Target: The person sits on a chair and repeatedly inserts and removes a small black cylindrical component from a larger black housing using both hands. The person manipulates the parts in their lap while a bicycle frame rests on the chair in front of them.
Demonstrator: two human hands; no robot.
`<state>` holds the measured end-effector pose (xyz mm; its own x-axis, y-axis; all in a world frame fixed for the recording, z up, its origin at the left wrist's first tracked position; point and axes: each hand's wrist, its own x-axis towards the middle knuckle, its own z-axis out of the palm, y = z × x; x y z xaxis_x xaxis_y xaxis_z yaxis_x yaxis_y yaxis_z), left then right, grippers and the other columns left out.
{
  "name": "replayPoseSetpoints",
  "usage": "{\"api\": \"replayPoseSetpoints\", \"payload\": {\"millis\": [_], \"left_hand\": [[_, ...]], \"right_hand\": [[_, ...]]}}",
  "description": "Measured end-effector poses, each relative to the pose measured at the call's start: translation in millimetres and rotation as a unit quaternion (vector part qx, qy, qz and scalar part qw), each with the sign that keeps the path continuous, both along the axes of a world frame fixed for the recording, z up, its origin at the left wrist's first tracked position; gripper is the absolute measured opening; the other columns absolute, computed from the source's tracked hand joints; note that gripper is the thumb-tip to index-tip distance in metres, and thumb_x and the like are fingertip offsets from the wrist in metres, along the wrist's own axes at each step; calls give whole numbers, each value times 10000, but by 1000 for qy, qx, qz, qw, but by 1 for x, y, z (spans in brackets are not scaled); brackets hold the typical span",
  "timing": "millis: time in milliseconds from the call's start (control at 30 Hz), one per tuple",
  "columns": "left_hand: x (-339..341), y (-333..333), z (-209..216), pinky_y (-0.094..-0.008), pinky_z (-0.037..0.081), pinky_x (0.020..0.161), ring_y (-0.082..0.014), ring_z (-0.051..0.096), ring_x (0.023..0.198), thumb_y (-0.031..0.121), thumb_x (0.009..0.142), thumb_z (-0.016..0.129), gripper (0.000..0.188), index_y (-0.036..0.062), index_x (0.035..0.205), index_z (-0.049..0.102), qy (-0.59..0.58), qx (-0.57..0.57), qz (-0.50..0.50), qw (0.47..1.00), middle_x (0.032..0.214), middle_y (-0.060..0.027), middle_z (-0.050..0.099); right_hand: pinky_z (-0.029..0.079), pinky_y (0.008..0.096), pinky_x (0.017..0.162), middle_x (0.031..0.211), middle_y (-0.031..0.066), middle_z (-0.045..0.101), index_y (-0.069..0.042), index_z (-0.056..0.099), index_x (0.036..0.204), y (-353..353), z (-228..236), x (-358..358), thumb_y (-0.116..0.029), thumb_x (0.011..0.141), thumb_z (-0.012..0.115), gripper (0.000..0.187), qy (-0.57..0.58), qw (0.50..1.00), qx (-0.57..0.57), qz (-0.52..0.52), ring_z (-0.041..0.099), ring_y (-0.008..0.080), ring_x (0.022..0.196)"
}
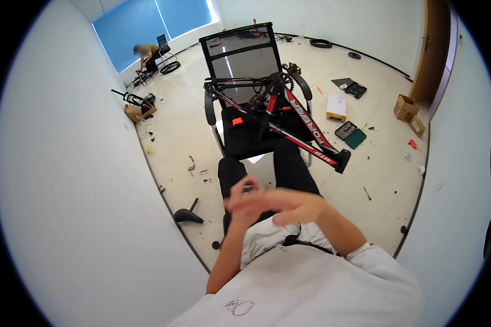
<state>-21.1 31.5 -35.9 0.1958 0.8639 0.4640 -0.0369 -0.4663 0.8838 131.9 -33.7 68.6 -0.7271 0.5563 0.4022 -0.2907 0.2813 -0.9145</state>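
Observation:
My left hand (244,189) is held above my lap, its fingers curled round a small dark metal part (248,188) whose kind I cannot make out. Across it reaches my right hand (297,206), smeared by motion, its fingertips overlapping the left hand. What the right fingers do is hidden by the blur. Beyond my knees a black, red and white bicycle frame (271,107) with a crank and chainring (281,82) rests across a black mesh office chair (240,143). A small orange thing (237,121) lies on the seat.
On the left floor are a bicycle saddle (188,216), loose parts (191,165) and a box with a fork (142,109). To the right lie an opened green tool case (350,134), a white box (336,106) and cardboard boxes (405,108). Another person (146,53) bends over parts far left.

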Motion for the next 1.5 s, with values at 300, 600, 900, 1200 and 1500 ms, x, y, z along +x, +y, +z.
{"api": "replayPoseSetpoints", "payload": {"millis": [300, 600, 900, 1200, 1500], "left_hand": [[0, -20, 59, -260, 353, 365, -132, 499, 411, -69, 702, 572, 193, 52, 654, 429, -211, -260, -163, 928, 570, -53, 516], [-6, 11, 23, -244, 405, 452, -60, 458, 508, -50, 727, 592, 187, 48, 661, 447, -202, -67, 133, 968, 571, 19, 429], [33, -21, -2, -235, 427, 476, -91, 543, 555, 8, 770, 587, 51, 19, 740, 548, -38, -15, -97, 994, 642, -6, 544], [6, 7, -5, -271, 386, 446, -131, 456, 470, 126, 900, 486, 187, 122, 717, 444, -265, -389, -182, 863, 590, -28, 490], [23, -19, 14, -253, 379, 390, -113, 508, 452, 1, 754, 602, 93, 32, 704, 530, -138, -335, -197, 911, 628, -33, 555]], "right_hand": [[507, 348, 762, 883, 134, 673, 7, 614, 996, 44, -110, 28, -316, 1022, 342, 423, -265, 920, 82, -275, 651, 222, 799], [520, 310, 790, 889, 167, 678, 43, 566, 1008, -14, -39, -32, -318, 999, 430, 386, -21, 956, -272, 108, 672, 231, 819], [497, 333, 804, 994, 157, 644, 6, 563, 1161, 16, -11, 24, -275, 922, 551, 369, -265, 881, 198, -339, 636, 285, 922], [523, 306, 726, 1048, 104, 641, -56, 608, 1069, -7, -20, 14, -183, 836, 690, 278, -229, 876, 261, -333, 657, 234, 847], [452, 275, 469, 591, 83, 606, -53, 579, 1094, 30, -10, 12, -139, 901, 561, 212, -161, 899, 165, -373, 600, 135, 497]]}}
